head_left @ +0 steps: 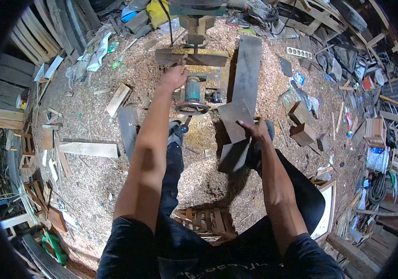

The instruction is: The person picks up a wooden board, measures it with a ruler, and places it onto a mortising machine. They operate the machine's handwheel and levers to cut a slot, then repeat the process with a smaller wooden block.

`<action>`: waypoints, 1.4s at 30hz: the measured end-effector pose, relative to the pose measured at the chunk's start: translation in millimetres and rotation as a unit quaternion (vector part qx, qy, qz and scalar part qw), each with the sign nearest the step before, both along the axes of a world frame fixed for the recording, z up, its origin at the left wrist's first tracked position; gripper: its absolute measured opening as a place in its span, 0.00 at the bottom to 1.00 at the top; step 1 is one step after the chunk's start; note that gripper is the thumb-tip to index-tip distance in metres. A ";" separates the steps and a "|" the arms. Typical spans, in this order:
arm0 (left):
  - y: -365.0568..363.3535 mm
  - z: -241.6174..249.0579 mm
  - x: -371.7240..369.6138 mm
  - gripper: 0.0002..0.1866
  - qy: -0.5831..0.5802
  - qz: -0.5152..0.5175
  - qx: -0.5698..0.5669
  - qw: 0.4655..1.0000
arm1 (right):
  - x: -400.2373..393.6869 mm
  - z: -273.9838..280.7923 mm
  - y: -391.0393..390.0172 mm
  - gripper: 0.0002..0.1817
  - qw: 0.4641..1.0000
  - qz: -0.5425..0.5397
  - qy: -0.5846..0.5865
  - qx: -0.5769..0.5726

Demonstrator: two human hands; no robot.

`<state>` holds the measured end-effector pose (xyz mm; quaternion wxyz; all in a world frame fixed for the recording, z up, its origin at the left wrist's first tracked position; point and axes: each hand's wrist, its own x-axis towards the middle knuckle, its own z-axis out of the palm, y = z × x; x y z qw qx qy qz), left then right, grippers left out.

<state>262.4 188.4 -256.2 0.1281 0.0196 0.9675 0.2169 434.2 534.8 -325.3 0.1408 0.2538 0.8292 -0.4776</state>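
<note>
A dark wooden board lies crosswise on the machine, below its upright head. My left hand reaches to the left part of this board, its fingers closed on the near edge. Below it are the machine's green body and a round metal handwheel. My right hand grips a flat greyish board at its right edge, thumb on top. That board overlaps the near end of a long grey plank. Under it, another squarish piece sits by my right foot.
Wood shavings cover the floor. Wood blocks lie to the right, and a pale board and an offcut to the left. A slatted wooden seat is beneath me. A white framed panel leans near my right knee.
</note>
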 end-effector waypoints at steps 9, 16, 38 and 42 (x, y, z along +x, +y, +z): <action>10.3 -6.1 4.7 0.36 0.028 -0.008 0.026 0.999 | -41.6 43.1 -8.4 0.38 0.899 0.219 0.300 0.233; 0.0 -5.0 -4.5 0.30 0.023 -0.003 0.060 0.998 | -79.0 132.2 -19.0 0.39 0.884 0.216 0.355 0.213; -18.1 27.7 -6.4 0.32 -0.075 -0.001 0.007 0.997 | -163.1 113.8 -50.0 0.41 0.832 0.336 0.409 0.167; -21.3 22.3 -12.1 0.38 -0.073 0.033 0.014 0.997 | -170.2 109.6 -81.0 0.38 0.837 0.337 0.376 0.211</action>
